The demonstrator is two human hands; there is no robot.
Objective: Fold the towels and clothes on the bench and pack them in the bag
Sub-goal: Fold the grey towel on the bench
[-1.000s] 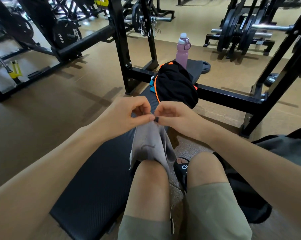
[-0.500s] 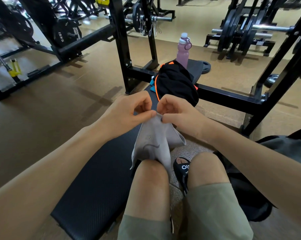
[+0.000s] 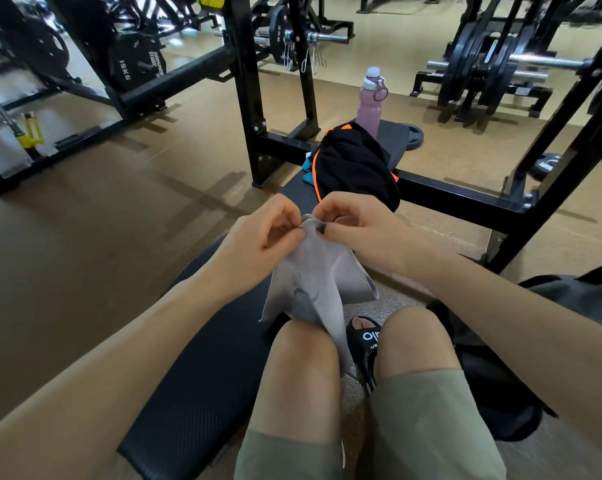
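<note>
Folding step, mid-fold: left hand [image 3: 261, 233] and right hand [image 3: 358, 223] both pinch the top edge of the grey towel [image 3: 313, 289], which hangs over the knees above the bench [image 3: 202, 358]. Black clothes [image 3: 355, 168] wait further along the bench. Next probably needs corners matched, then packing into the bag [image 3: 576, 299] at right.

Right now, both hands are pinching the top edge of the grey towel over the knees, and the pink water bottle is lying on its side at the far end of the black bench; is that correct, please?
Not quite: the head view shows the pink water bottle standing upright, not on its side, at the far end of the black bench. The rest holds: the left hand and right hand both pinch the top edge of the grey towel over the knees.
</note>
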